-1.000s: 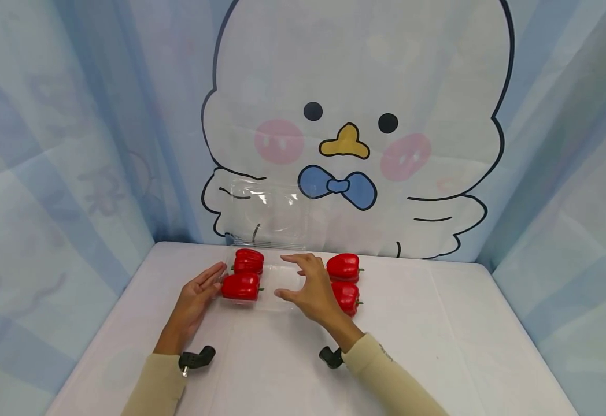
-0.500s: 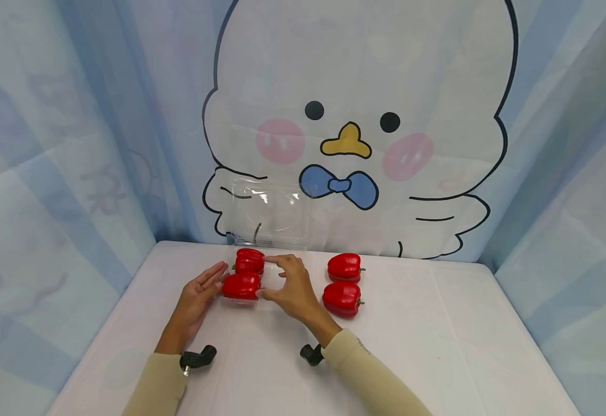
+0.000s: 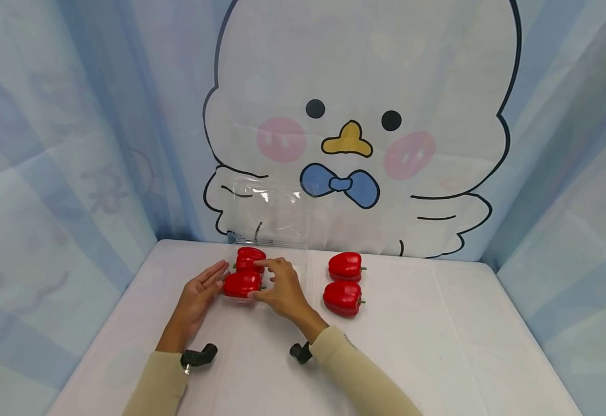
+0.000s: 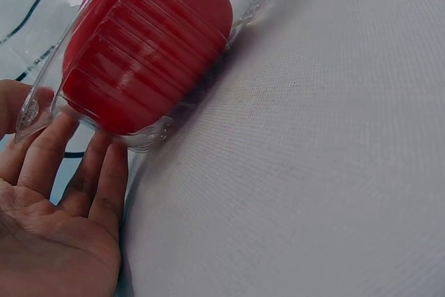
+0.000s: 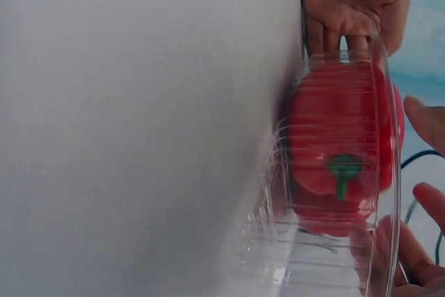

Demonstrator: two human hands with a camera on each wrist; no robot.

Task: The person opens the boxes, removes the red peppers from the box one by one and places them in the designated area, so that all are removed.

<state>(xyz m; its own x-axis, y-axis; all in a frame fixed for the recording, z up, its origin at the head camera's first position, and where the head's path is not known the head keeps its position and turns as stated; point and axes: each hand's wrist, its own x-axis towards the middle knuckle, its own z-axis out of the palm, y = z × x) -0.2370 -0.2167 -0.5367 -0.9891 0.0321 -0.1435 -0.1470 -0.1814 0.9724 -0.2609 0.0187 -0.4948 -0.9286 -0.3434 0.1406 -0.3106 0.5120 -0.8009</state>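
Two red bell peppers sit one behind the other in the left part of a clear plastic clamshell box point(image 3: 300, 268), its lid point(image 3: 282, 216) standing up at the back. My left hand point(image 3: 194, 300) rests against the box's left side, fingers extended; the left wrist view shows fingertips under the rim beside the ribbed wall. My right hand point(image 3: 284, 294) reaches over the box, thumb and fingers spread about the stem end of the front pepper point(image 3: 241, 284). Its index fingertip overlaps the back pepper point(image 3: 251, 257). Through the plastic, the right wrist view shows a green stem point(image 5: 344, 172).
To the right of the box, two more red bell peppers lie on the white tablecloth point(image 3: 438, 346), one at the back point(image 3: 344, 266) and one nearer point(image 3: 342, 298). Behind the table hangs a curtain point(image 3: 438, 69) with a cartoon bird; blue curtains flank both sides.
My right hand has moved left from beside the two loose peppers to the peppers in the box. My left hand stays against the box's left side.
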